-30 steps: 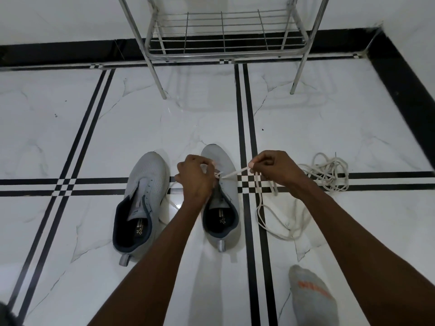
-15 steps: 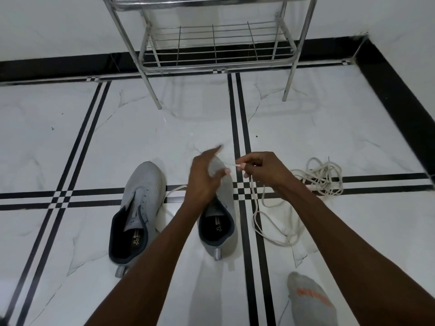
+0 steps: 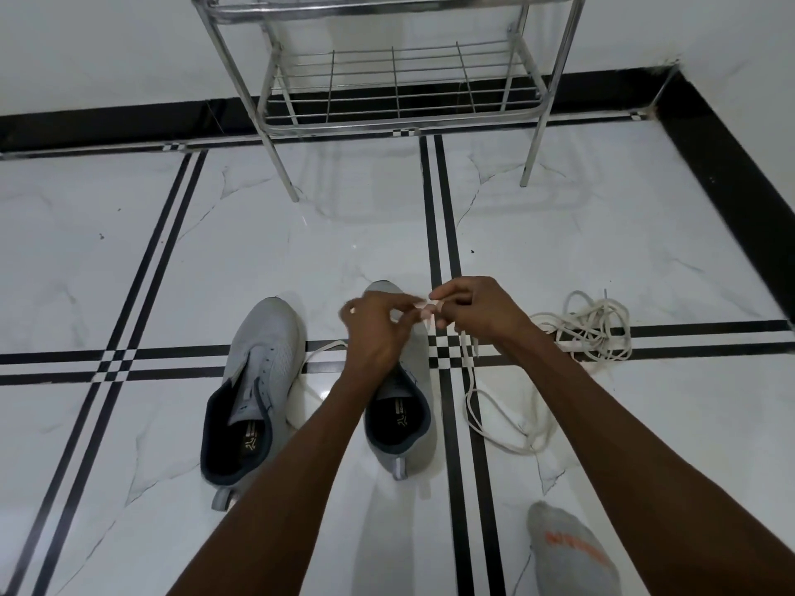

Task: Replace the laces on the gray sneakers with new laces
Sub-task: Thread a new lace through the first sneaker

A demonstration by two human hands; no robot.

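Note:
Two gray sneakers stand side by side on the floor, the left sneaker (image 3: 258, 380) with bare eyelets and the right sneaker (image 3: 408, 406) partly under my forearm. My left hand (image 3: 376, 333) and my right hand (image 3: 473, 311) meet above the right sneaker's toe. Both pinch the end of a white lace (image 3: 482, 419), which hangs from my right hand and loops on the floor to the right of the shoe. Another stretch of lace (image 3: 320, 350) lies between the two sneakers. The laced eyelets are hidden by my left hand.
A tangled pile of white laces (image 3: 589, 329) lies on the floor to the right. A metal shoe rack (image 3: 395, 92) stands against the far wall. My gray-socked foot (image 3: 568, 552) is at the lower right. Black skirting runs along the right wall.
My left hand let go of the lace at the shoe, opened, then came across to my right hand; both now pinch the lace end. The camera tilted down slightly.

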